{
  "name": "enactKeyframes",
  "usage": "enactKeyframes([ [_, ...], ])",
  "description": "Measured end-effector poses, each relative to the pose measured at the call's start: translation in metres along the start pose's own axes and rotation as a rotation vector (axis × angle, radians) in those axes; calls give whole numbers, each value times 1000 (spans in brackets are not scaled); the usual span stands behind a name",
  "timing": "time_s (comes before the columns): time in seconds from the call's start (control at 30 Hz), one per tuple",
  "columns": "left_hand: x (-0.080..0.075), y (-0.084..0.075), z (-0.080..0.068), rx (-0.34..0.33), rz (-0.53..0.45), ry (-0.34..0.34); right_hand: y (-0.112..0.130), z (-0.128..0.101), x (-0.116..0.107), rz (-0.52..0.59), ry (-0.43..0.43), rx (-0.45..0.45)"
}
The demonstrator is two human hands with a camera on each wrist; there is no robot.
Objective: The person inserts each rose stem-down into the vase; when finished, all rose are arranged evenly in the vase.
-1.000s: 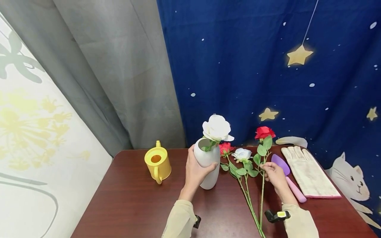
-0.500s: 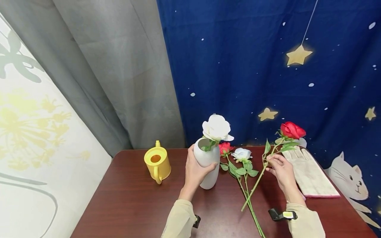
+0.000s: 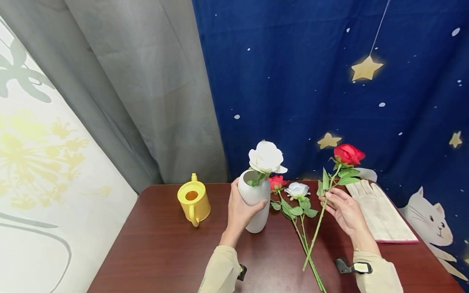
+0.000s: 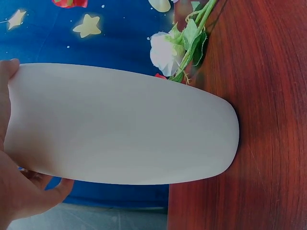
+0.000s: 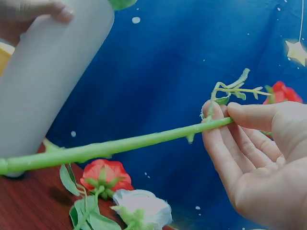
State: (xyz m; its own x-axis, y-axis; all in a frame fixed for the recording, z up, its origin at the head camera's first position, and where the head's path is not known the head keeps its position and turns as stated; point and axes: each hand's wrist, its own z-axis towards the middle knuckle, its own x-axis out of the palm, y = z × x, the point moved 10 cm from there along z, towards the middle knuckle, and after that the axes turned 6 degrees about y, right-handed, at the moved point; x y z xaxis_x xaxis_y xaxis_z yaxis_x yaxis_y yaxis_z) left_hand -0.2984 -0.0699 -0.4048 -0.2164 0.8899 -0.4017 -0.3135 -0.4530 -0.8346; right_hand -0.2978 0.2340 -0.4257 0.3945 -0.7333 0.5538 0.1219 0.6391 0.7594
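Note:
My left hand (image 3: 239, 211) grips the white vase (image 3: 254, 201) standing on the dark red table (image 3: 165, 244); a white rose (image 3: 266, 158) stands in it. The vase (image 4: 120, 124) fills the left wrist view. My right hand (image 3: 342, 209) pinches the stem of a red rose (image 3: 348, 154) and holds it lifted off the table, bloom up and to the right of the vase. In the right wrist view the thumb and fingers (image 5: 225, 139) pinch the green stem (image 5: 110, 148). Another red rose (image 3: 277, 182) and a white rose (image 3: 297, 189) lie on the table between the hands.
A yellow watering can (image 3: 193, 199) stands left of the vase. A pale glove (image 3: 379, 211) lies at the right, near the table's edge. A blue star-patterned curtain (image 3: 311, 81) and grey curtain (image 3: 146, 89) hang behind the table.
My right hand has lifted the red rose off the table and swung its bloom up and rightward, then a little back toward the vase. The left hand and vase have stayed put.

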Motion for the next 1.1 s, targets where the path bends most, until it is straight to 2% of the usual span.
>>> enactKeyframes([
  [0.13,-1,1,0,-2,-3,0,-3,2,6,71,57,13],
  [0.37,-2,-1,0,1,-5,5,-1,2,16,158,84,26],
  [0.63,-2,-1,-1,4,-9,14,4,1,28,258,199,-5],
  [0.83,-1,-1,-1,0,-8,12,15,0,34,434,254,-52],
  [1.1,-2,0,0,2,0,4,22,1,30,582,157,-101],
])
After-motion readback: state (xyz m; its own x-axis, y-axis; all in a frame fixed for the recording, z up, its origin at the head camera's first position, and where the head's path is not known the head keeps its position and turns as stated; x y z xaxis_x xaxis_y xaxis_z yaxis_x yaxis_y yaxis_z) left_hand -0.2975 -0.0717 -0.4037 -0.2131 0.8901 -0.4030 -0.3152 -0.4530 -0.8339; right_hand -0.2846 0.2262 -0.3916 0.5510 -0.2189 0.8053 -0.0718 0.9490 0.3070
